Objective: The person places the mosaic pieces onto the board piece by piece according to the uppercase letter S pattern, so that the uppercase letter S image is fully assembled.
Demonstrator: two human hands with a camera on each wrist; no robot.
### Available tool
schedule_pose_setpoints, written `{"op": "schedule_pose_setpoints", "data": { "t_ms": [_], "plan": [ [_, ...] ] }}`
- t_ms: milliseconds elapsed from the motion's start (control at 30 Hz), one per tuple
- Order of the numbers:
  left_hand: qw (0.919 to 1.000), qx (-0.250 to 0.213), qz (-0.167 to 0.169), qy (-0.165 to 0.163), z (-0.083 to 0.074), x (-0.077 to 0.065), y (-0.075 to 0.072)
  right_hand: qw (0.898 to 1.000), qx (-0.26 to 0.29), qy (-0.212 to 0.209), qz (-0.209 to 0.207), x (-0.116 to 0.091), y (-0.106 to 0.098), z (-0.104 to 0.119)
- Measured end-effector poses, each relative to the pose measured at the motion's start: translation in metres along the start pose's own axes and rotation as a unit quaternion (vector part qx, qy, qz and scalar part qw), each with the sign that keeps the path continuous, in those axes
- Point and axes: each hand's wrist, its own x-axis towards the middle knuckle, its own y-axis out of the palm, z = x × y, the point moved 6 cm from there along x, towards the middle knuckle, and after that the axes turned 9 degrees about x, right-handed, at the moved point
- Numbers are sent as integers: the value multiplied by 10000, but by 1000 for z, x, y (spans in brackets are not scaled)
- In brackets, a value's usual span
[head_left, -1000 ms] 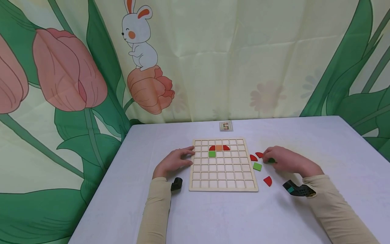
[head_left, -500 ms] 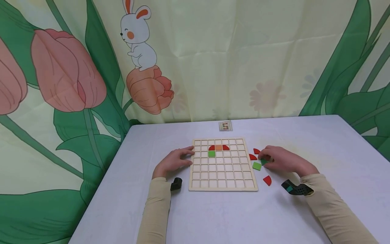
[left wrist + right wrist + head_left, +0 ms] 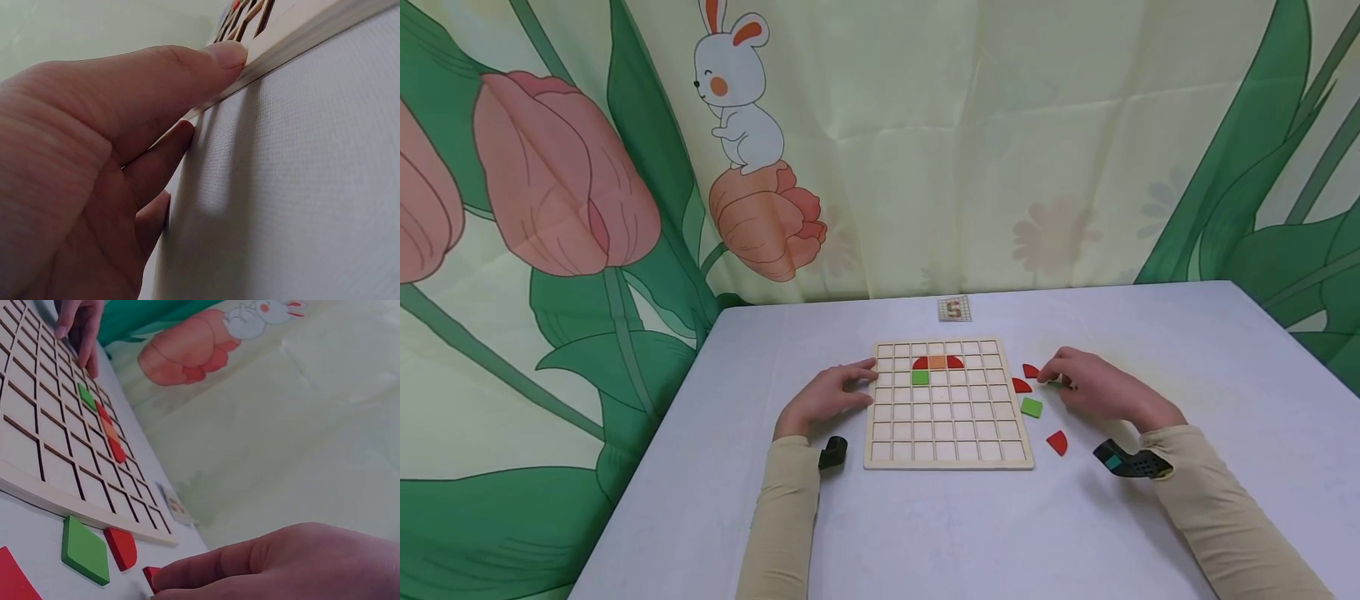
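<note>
A wooden grid board (image 3: 949,465) lies on the table. Set in its upper cells are an orange square (image 3: 937,362) between two red rounded pieces (image 3: 921,363), with a light green square (image 3: 921,377) below. My left hand (image 3: 823,398) rests at the board's left edge, thumb tip (image 3: 228,55) on the rim and fingers fairly straight. Right of the board, my right hand (image 3: 1108,387) pinches a darker green tile (image 3: 1056,384), mostly covered by the fingers. Near those fingertips lie two red quarter-round pieces (image 3: 1022,385) and a loose light green square (image 3: 1032,407).
Another red quarter-round piece (image 3: 1057,442) lies nearer the front, right of the board. A small patterned card (image 3: 954,308) sits behind the board at the table's back edge. A printed curtain (image 3: 925,167) hangs behind the white table (image 3: 955,533).
My right hand moved left toward the red pieces, dipping the green tile close to the table and then lifting slightly and turning it. My left hand stays at the board's edge.
</note>
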Motion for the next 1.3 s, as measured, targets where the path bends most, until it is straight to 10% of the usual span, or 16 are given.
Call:
{"op": "schedule_pose_setpoints", "data": {
  "t_ms": [200,1300],
  "plan": [
    [9999,-56,5,97,-2,0,-1,9982,330,185,470,-2,4,1],
    [9996,-241,77,-114,-2,-1,1,9991,408,-63,-31,3,4,-4]
  ]
}}
